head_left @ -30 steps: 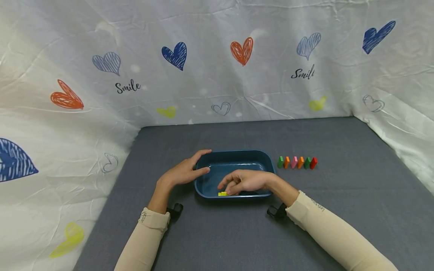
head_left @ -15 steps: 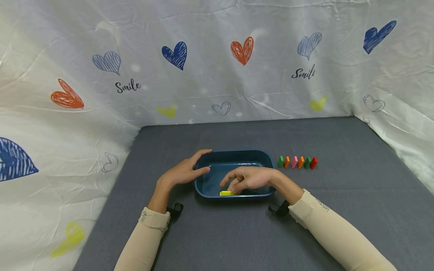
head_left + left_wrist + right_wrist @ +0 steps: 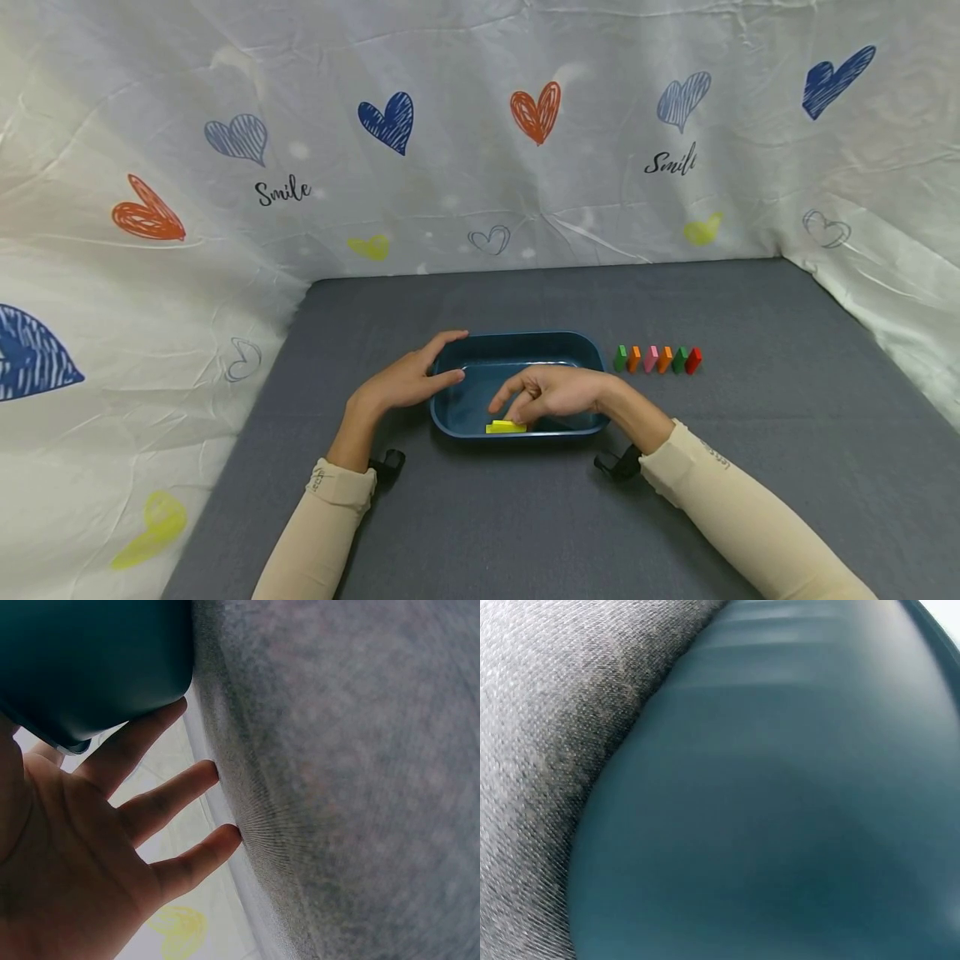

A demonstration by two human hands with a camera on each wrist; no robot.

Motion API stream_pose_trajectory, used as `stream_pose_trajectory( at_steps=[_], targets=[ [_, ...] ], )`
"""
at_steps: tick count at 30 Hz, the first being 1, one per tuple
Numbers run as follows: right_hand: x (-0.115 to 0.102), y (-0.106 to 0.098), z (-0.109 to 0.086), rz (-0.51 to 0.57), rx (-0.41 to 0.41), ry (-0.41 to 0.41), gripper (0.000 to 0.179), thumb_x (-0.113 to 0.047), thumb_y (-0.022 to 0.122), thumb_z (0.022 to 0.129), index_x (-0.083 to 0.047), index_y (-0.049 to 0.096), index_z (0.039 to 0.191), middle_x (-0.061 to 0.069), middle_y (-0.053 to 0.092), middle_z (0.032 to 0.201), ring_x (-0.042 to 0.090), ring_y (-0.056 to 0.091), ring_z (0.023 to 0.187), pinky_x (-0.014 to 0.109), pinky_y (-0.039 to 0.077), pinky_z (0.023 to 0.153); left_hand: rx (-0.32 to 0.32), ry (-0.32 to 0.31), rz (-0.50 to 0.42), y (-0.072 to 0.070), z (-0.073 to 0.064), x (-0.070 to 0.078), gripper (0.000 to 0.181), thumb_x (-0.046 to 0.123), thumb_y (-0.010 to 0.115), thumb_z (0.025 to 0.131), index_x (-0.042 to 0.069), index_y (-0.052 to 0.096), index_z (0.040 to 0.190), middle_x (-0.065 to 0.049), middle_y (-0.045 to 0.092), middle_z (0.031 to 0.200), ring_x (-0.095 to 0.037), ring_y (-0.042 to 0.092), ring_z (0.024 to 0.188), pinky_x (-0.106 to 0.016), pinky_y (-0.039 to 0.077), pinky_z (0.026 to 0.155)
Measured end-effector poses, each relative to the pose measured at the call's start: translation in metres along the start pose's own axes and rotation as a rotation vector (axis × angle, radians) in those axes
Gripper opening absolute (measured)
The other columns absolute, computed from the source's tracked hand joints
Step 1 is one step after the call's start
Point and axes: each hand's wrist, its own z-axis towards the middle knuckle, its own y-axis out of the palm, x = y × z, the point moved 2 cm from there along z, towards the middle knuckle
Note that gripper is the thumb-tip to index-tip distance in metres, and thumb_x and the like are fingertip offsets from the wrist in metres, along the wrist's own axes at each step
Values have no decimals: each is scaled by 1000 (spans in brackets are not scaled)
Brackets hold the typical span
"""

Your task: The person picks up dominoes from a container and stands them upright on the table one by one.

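Observation:
A dark blue-green tray (image 3: 517, 337) stands on the grey cloth. My left hand (image 3: 405, 382) rests on its left end, with straight fingers spread. In the left wrist view, one finger (image 3: 139, 742) touches the tray's outer wall (image 3: 112, 652), and the others reach down to the cloth. Inside, by the near wall, lie yellow dominoes (image 3: 506, 427), close together. My right hand (image 3: 558, 392) reaches over them, with thumb and a finger pinching at one; its index finger points left. The right wrist view shows only the tray's outer wall (image 3: 765, 802) and cloth.
Several upright dominoes (image 3: 651, 359), green, orange, pink and red, stand in a row right of the tray. A white curtain (image 3: 450, 192) printed with hearts hangs behind the grey cloth (image 3: 480, 517) and along both sides.
My right hand has shifted slightly right within the tray, and more of the yellow dominoes shows beneath its fingertips. My left hand, the tray and the domino row have stayed put.

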Motion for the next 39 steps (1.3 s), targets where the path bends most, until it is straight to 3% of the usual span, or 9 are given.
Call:
stream_pose_trajectory(
  at_steps=[8,13,17,24,29,32,36,39],
  targets=[
    [2,1,0,73,-14,-14,41,-2,62,99,5,53,139,11,76,116,10,67,108,30,55,97,-2,1,-5,0,0,1,70,48,58,102,42,20,160,-5,24,169,-42,39,148,-66,36,113],
    [3,1,0,103,-25,-28,42,0,65,97,6,54,137,7,75,116,11,67,107,28,56,94,-3,1,-4,0,0,0,70,50,58,102,42,19,160,-4,24,169,-42,39,147,-66,36,113],
    [3,1,0,99,-30,-30,40,0,65,97,6,56,136,5,73,118,11,67,106,27,56,93,-2,3,-4,1,0,-1,70,50,58,102,42,19,160,-5,24,169,-42,38,148,-66,36,114],
    [2,-1,-3,65,-43,-37,39,-3,65,98,4,59,136,14,67,132,13,67,112,28,56,95,0,9,-4,0,0,-1,70,50,58,102,42,19,160,-5,24,169,-42,38,148,-66,35,114],
    [2,-3,-6,17,-40,-73,37,-6,65,98,2,61,134,15,66,133,15,66,110,29,57,94,4,11,-2,1,0,-1,70,51,58,101,43,20,159,-5,24,169,-42,38,148,-66,36,114],
    [2,-6,-10,-23,-14,-92,36,-7,64,99,0,63,134,19,66,129,20,66,106,31,57,92,5,11,0,1,-1,-1,70,51,59,101,42,20,159,-6,24,169,-42,38,148,-66,36,114],
    [3,-13,-21,-31,23,-128,37,-6,61,100,2,61,136,31,60,128,40,62,104,38,58,91,5,10,4,1,0,0,70,49,59,101,41,21,160,-6,25,169,-42,38,148,-67,36,114],
    [2,-19,-34,-17,65,-159,38,-6,59,100,3,60,137,34,57,131,45,60,105,39,59,91,4,11,8,1,0,-1,70,48,59,102,41,20,160,-6,24,169,-42,38,148,-67,36,114]
  ],
)
